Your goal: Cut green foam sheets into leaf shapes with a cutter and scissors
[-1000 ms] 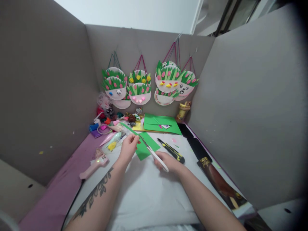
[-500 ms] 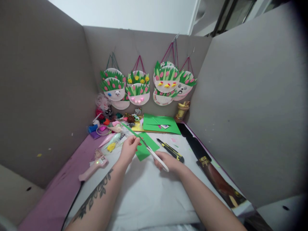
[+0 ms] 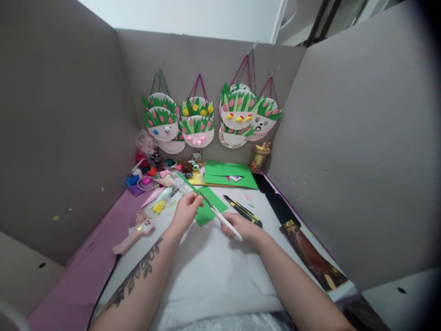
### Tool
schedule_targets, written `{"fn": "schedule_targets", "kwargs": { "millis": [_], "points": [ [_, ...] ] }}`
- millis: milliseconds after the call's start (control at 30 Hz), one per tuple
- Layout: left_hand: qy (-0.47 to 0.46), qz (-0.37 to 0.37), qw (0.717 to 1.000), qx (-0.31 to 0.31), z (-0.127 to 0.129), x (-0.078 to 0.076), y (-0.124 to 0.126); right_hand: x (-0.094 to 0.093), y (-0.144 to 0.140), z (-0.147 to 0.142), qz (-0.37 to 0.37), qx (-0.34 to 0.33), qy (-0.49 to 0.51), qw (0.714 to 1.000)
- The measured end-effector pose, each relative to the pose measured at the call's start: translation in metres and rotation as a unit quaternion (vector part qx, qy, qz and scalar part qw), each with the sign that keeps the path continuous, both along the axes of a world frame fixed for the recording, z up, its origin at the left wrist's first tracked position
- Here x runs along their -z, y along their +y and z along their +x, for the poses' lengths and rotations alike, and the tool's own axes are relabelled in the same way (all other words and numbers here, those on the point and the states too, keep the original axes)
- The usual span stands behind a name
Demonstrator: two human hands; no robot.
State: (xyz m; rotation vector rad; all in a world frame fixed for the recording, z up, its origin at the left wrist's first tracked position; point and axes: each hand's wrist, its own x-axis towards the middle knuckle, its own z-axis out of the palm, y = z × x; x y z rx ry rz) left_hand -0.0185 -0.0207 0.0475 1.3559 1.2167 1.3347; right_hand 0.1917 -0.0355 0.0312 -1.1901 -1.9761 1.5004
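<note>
My left hand (image 3: 188,209) pinches a narrow strip of green paper (image 3: 186,181), which slants up and left from the fingertips. White-handled scissors (image 3: 223,220) are gripped in my right hand (image 3: 239,226), their blades pointing up and left to the strip beside my left fingers. Whether the blades are apart is too small to tell. Beneath the blades, a larger piece of green paper (image 3: 206,215) lies on the white-covered table. A yellow and black utility knife (image 3: 244,212) rests just beyond my right hand.
Green sheets (image 3: 248,180) are stacked at the back. A pink glue gun (image 3: 132,239) with a cord lies left, near assorted craft supplies (image 3: 161,181). Decorated paper-plate baskets (image 3: 198,133) hang on the rear panel. A dark brown printed package (image 3: 312,257) lies along the right edge.
The whole view has shifted slightly, with the hanging plates a little higher in it. Both hands keep their hold on the paper strip and scissors, almost in place.
</note>
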Motion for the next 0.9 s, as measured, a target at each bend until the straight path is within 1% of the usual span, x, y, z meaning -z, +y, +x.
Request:
{"fn": "schedule_targets", "kwargs": {
  "millis": [233,367,633,900],
  "points": [
    [0.003,-0.003,1.0,0.009,0.0,-0.002,-0.001,0.007,0.004,0.003,-0.007,-0.007,0.021,1.0],
    [0.008,-0.012,1.0,0.016,0.0,-0.002,-0.001,0.01,0.007,0.007,-0.003,-0.003,0.002,1.0],
    [-0.008,-0.016,1.0,-0.02,-0.004,-0.005,0.001,0.006,0.004,0.009,0.011,0.0,-0.015,1.0],
    [-0.01,-0.006,1.0,0.0,-0.004,-0.001,0.002,0.011,0.008,0.011,0.0,-0.025,0.0,1.0]
  ]
}}
